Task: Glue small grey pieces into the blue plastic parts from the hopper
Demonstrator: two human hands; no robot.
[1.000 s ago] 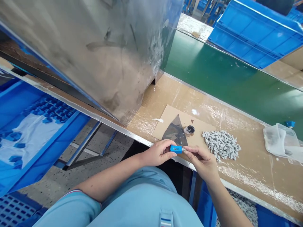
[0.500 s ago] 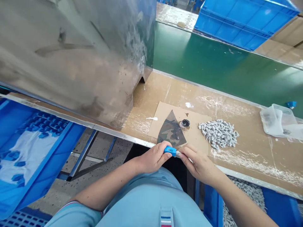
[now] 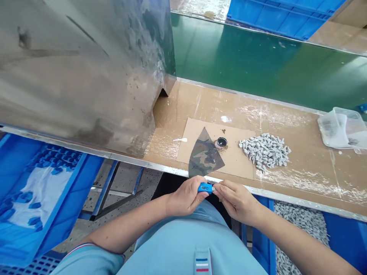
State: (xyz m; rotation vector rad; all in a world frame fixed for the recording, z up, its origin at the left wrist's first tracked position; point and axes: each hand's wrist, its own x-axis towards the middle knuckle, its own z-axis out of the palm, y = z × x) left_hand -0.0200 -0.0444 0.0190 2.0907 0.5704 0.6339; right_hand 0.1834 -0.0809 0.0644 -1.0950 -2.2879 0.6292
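Just in front of the table edge, my left hand [image 3: 185, 196] is closed round one end of a small blue plastic part [image 3: 204, 188]. At the part's other end my right hand [image 3: 236, 200] pinches a small pale grey piece [image 3: 213, 188], mostly covered by the fingertips, against it. Beyond the hands lies a camouflage cloth scrap [image 3: 205, 154] on a cardboard sheet [image 3: 237, 164]. Beside the cloth stands a small round pot of black liquid [image 3: 221, 142]. To its right is a heap of small grey pieces [image 3: 265, 151].
A big metal housing [image 3: 86, 88] fills the left. Behind the table runs a green belt [image 3: 243, 61]; blue crates [image 3: 275, 17] stand past it. A clear plastic box [image 3: 334, 131] is at right. A blue bin [image 3: 83, 179] with blue parts sits lower left, another with grey pieces lower right.
The grey piece and the blue part are closer together, the gap between them smaller. Both hands now sit farther toward my body from the table edge. The camera view has shifted slightly.
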